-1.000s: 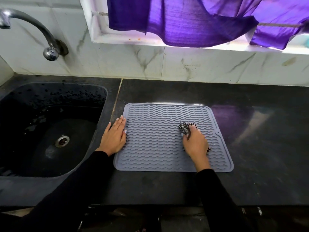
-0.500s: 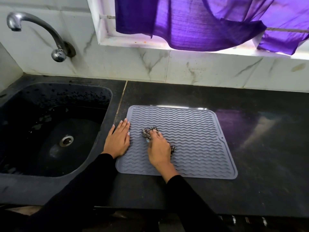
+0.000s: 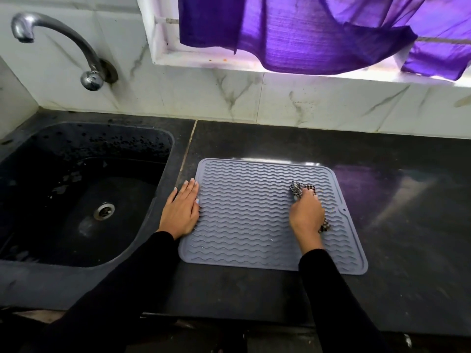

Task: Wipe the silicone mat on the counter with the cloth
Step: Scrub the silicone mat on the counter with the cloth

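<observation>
A grey silicone mat (image 3: 244, 215) with wavy ridges lies flat on the black counter (image 3: 407, 225). My right hand (image 3: 307, 216) presses a small checked cloth (image 3: 299, 188) onto the mat's right part; cloth ends stick out past the fingers and by the wrist. My left hand (image 3: 182, 210) lies flat with fingers together on the mat's left edge, partly on the counter.
A black sink (image 3: 76, 194) with a metal drain sits left of the mat, under a curved metal tap (image 3: 58, 42). White marble tiles form the back wall. A purple curtain (image 3: 318, 31) hangs over the window ledge.
My right hand has slid the cloth from the mat's left part, near my left hand, across to the right part. The left hand has stayed on the mat's left edge.
</observation>
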Demonstrator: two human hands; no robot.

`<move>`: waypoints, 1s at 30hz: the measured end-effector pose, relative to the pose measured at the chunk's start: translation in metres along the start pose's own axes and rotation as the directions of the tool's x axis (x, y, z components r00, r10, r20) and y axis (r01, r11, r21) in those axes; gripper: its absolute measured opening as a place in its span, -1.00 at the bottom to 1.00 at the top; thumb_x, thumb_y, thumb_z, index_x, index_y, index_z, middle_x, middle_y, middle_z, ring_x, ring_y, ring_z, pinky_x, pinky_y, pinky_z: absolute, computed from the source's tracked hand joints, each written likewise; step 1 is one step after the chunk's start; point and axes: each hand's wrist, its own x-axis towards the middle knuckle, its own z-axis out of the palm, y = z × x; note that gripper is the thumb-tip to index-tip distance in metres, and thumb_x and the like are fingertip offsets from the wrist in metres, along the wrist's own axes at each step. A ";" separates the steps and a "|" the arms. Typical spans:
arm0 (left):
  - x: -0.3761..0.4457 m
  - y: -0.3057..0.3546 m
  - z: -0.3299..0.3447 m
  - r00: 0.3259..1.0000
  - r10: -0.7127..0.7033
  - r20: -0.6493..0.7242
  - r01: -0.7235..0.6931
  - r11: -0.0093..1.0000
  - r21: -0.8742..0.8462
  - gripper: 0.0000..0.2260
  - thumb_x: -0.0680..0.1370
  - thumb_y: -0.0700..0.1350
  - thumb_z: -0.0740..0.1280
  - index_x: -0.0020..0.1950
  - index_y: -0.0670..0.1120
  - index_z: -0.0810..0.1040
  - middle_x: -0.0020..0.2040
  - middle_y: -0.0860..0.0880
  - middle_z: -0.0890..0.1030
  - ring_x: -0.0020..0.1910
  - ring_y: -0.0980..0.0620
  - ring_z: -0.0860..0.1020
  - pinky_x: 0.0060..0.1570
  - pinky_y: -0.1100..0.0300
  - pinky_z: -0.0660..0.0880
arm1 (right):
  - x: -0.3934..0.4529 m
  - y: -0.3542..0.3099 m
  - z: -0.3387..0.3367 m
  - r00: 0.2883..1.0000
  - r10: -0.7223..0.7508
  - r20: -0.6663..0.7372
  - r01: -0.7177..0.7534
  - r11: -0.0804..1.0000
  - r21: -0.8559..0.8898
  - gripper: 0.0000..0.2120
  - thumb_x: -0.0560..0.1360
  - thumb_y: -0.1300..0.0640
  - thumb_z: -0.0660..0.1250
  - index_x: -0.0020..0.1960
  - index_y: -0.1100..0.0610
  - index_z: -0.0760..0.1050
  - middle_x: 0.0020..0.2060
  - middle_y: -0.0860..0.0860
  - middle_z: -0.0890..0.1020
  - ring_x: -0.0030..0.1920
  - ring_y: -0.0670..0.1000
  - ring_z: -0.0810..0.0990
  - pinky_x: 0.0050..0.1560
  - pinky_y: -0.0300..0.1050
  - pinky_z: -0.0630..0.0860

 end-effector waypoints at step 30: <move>-0.005 -0.011 -0.009 0.994 0.111 0.002 -0.111 0.994 0.003 -0.32 0.46 0.11 -0.30 0.52 -0.09 0.12 0.52 -0.02 0.16 0.51 0.06 0.09 0.46 0.15 -0.05 | -0.078 -0.046 0.039 0.943 -0.257 0.211 0.301 0.930 -0.212 -0.62 0.57 0.33 0.03 0.39 0.30 0.25 0.36 0.23 0.36 0.36 0.16 0.33 0.33 -0.03 0.30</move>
